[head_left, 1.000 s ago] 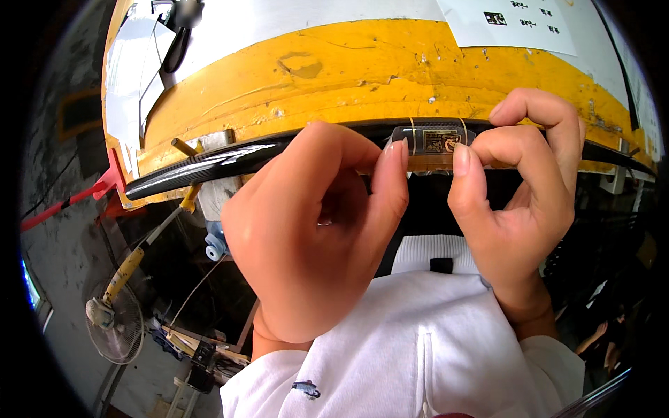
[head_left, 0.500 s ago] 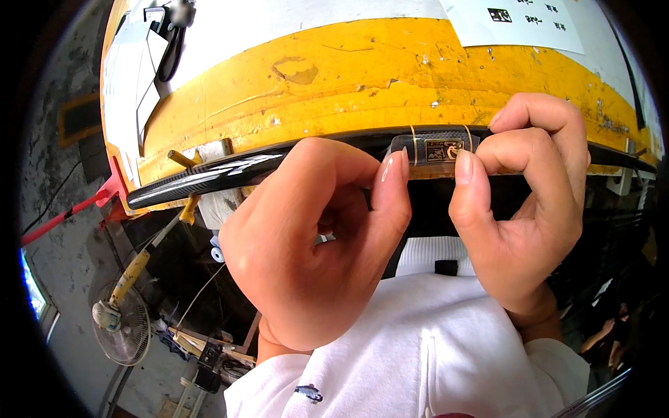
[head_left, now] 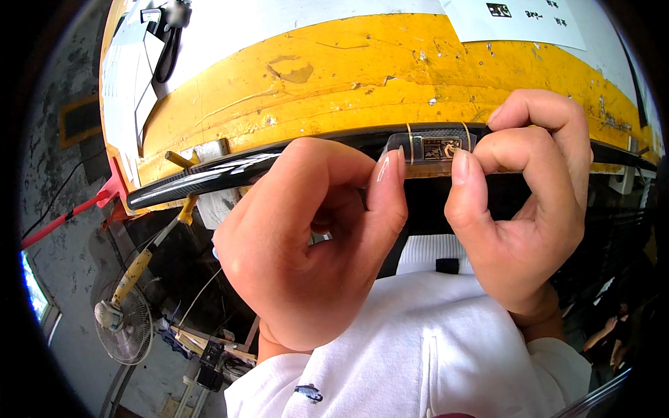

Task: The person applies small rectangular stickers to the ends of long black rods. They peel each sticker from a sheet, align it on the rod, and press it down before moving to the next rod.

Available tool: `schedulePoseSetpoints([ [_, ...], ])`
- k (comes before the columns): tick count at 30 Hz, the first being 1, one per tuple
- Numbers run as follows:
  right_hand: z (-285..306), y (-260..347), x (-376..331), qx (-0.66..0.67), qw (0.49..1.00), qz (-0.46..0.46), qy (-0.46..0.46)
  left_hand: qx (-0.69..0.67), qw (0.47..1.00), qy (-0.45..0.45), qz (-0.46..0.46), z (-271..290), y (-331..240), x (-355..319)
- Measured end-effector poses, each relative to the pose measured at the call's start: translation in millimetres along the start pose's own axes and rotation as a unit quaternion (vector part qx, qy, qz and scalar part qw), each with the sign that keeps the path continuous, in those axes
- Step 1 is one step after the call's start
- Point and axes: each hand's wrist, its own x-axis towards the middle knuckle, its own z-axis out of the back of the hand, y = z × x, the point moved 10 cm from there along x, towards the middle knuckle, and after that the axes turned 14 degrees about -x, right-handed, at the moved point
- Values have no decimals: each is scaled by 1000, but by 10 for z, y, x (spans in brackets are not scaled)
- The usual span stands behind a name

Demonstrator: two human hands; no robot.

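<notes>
A glossy black tube (head_left: 219,174) with a woven pattern runs across the front edge of the yellow bench. Against it lies a clear film decal (head_left: 440,148) with a gold and black emblem and a thin gold line near each end. My left hand (head_left: 306,240) pinches the decal's left end between thumb and forefinger. At the opposite end, my right hand (head_left: 529,202) has its thumb and forefinger closed on the film's right edge. Its other fingers curl over the tube. Whether the film is stuck down all along cannot be seen.
The tube lies by a yellow-tipped peg (head_left: 182,159) at the bench's left and a white bracket (head_left: 622,182) at the right. Papers (head_left: 516,22) and a black strap (head_left: 167,56) lie on the worn bench top (head_left: 334,63). A fan (head_left: 124,327) stands lower left.
My left hand has shifted slightly left with the film's left end. My right thumb has moved a little left. Both pinches stay closed.
</notes>
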Motion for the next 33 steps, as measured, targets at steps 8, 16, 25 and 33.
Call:
schedulePoseSetpoints([
  [8,8,63,13,-2,1000,25,-14,-10,1000,-4,4,1,5,-13],
  [16,14,66,22,-3,1000,25,-14,-14,1000,-2,8,-7,0,-4],
  [25,21,38,-12,14,999,3,-45,-6,1000,4,11,-9,-1,4],
  [33,-22,14,-95,20,996,-18,-80,2,1000,-1,15,-10,3,5],
])
